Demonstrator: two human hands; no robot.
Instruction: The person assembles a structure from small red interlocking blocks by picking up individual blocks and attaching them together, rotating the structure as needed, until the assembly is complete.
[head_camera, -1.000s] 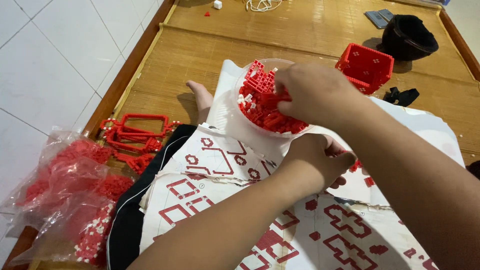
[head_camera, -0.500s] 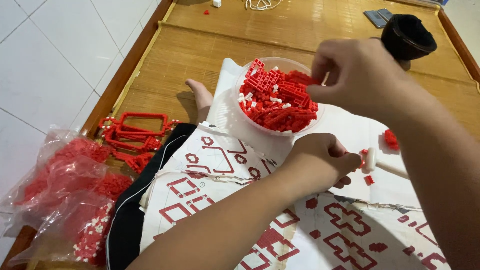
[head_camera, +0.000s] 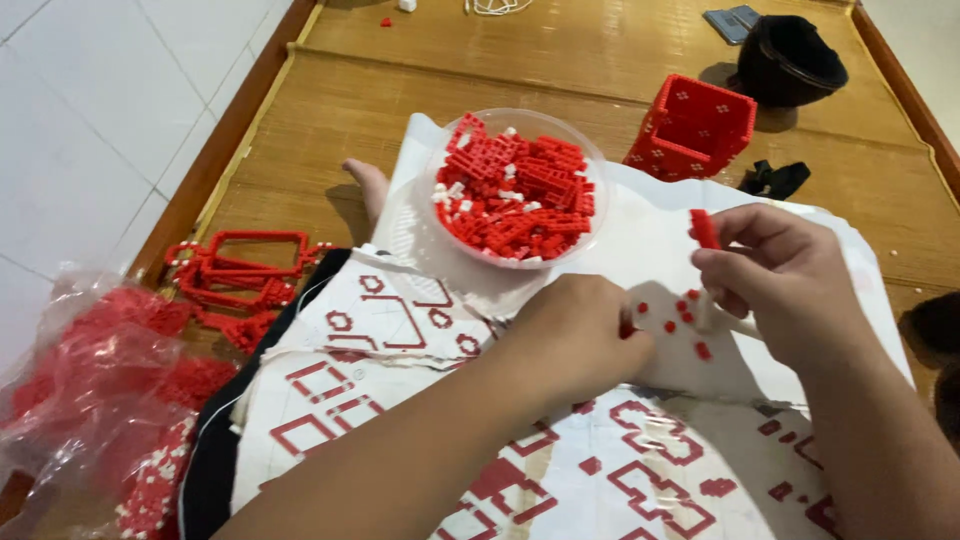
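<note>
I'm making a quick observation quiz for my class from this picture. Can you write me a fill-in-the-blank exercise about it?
1. The right hand pinches a small ____ brick between its fingertips.
2. The clear bowl of bricks sits on a ____ sheet.
3. The left hand rests flat on the ____ diagrams.
4. The square red block tower stands beside a ____ pouch.

Missing words: red; white; printed; black

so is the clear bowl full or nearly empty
Full: the clear bowl is heaped with red and white bricks rising to its rim and above.
</note>
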